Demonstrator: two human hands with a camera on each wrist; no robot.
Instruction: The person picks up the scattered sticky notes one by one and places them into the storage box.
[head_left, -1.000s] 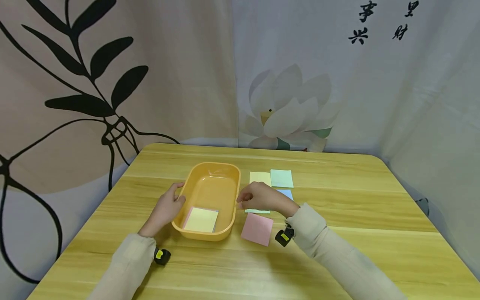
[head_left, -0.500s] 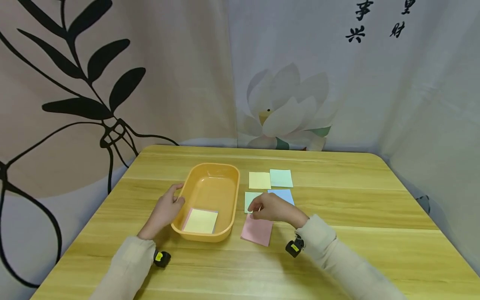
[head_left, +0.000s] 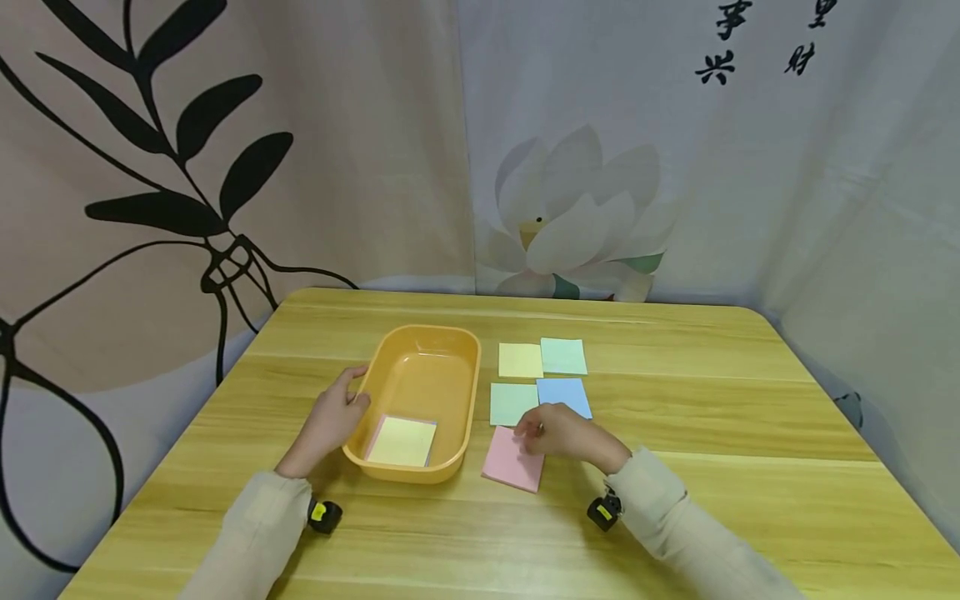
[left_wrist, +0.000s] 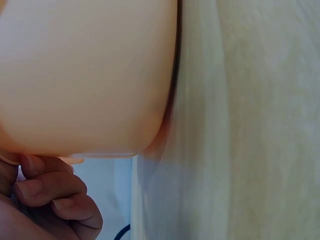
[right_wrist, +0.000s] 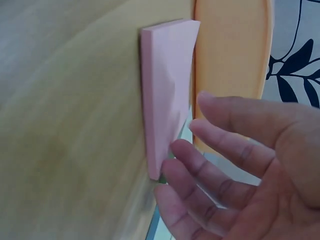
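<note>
My left hand grips the left rim of a yellow-orange plastic tray; in the left wrist view its curled fingers lie against the tray's edge. Inside the tray, near its front end, lies a pale yellow sticky note pad with a pink edge showing beneath it. My right hand hovers at the upper right corner of a pink sticky note pad on the table. In the right wrist view, the hand's loosely bent fingers hold nothing, and the thick pink pad lies just beyond the fingertips.
Behind the pink pad lie a mint green pad and a blue pad. Farther back are a yellow pad and another mint green pad. The wooden table ends at a printed curtain.
My right hand has moved from the tray's right rim, rightward and toward the front, to the pink pad. The left hand has stayed at the tray.
</note>
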